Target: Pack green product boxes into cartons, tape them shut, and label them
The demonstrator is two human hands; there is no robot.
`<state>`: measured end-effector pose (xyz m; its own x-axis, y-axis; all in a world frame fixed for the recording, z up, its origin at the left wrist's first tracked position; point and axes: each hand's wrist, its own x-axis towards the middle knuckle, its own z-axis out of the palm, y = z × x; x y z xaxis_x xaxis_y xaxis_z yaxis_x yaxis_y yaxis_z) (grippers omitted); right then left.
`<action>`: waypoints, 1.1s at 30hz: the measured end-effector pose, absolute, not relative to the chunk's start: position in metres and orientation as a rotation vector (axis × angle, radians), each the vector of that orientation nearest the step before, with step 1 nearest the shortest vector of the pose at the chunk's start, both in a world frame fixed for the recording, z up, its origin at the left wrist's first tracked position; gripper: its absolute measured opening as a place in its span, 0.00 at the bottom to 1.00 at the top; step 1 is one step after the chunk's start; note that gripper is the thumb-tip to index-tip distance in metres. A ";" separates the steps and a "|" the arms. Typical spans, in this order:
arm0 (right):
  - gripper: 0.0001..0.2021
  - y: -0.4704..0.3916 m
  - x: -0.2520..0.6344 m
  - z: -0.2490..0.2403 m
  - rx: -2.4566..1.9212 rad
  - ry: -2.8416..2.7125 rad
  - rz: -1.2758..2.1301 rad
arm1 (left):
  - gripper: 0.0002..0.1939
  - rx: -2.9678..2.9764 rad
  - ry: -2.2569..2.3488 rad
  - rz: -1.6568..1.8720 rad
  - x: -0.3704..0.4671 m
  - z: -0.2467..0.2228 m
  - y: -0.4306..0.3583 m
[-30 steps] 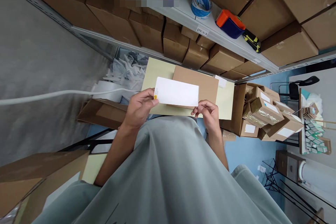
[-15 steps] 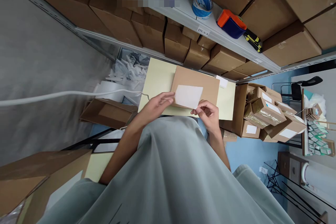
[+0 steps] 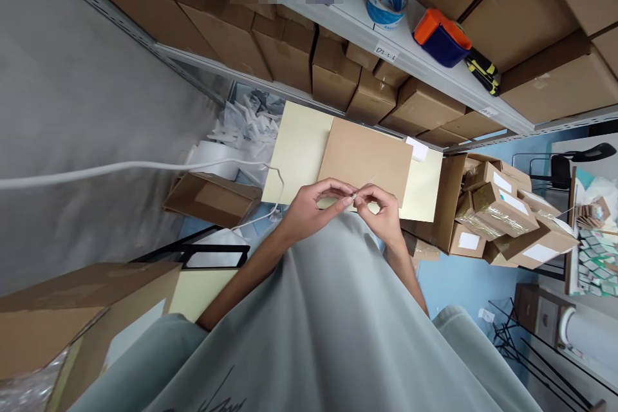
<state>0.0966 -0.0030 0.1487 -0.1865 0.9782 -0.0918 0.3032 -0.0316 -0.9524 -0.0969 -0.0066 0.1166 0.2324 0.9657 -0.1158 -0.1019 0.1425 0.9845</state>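
My left hand (image 3: 311,209) and my right hand (image 3: 382,214) meet at the near edge of a flat brown cardboard box (image 3: 365,153). Both are closed, thumb and fingertips pinched together at a white label (image 3: 354,196). Only a thin sliver of the label shows between the fingertips, since it is turned nearly edge-on. The cardboard box lies on a pale yellow table (image 3: 295,145), its top face bare. Near the box's right end rests a small white paper (image 3: 416,149).
Beyond the table stands a shelf of cartons, its ledge holding blue tape (image 3: 386,1), an orange-and-navy tool (image 3: 441,37) and a yellow-black cutter (image 3: 483,71). A large carton (image 3: 447,196) of packed boxes stands right. A white cable (image 3: 145,166) crosses the left side.
The white label has lifted off the box and turned edge-on. My left hand has moved right to meet my right hand and now pinches the label. The view has shifted slightly.
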 end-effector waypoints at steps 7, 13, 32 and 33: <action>0.07 -0.001 0.090 0.145 -1.416 -1.572 1.220 | 0.15 1.220 1.046 1.021 -0.103 0.114 0.002; 0.06 0.004 0.083 0.146 -1.415 -1.576 1.256 | 0.16 1.221 1.040 1.026 -0.109 0.106 0.005; 0.07 0.129 0.062 0.082 -1.506 -1.725 1.238 | 0.19 0.036 1.649 1.921 -0.185 0.015 -0.002; 0.08 0.146 0.051 0.073 -1.484 -1.743 1.237 | 0.19 -0.012 1.698 1.976 -0.193 0.012 -0.008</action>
<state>0.0509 0.1460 0.0730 -0.2535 0.9542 -0.1592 0.4652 -0.0240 -0.8849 -0.1930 -0.0079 0.0121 -0.8595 0.3818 -0.3399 -0.3934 -0.0696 0.9167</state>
